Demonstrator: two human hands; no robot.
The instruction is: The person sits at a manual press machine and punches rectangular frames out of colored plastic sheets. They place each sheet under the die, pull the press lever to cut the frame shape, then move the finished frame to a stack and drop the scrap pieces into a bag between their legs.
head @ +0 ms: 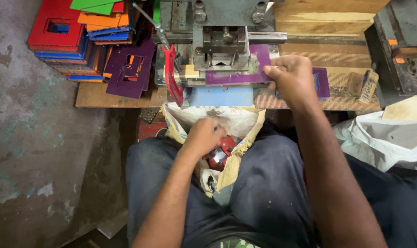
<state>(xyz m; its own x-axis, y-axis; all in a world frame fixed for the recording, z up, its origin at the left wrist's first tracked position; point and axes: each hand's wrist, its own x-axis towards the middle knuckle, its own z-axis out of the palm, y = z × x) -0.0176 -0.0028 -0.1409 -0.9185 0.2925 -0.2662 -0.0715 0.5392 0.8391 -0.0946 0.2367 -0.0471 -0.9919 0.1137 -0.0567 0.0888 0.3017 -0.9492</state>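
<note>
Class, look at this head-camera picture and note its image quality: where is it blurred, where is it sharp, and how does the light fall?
Head view: the left hand over the open bag is smeared by motion blur; the right hand holding the purple sheet looks sharper; light is soft and even on the bench, dimmer toward the lap; edges bow slightly from the wide lens.

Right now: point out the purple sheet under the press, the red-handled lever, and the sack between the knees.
purple sheet (236, 76), head view, front strip.
red-handled lever (171, 73), head view, red grip.
sack (238, 119), head view, white inner rim.
</note>
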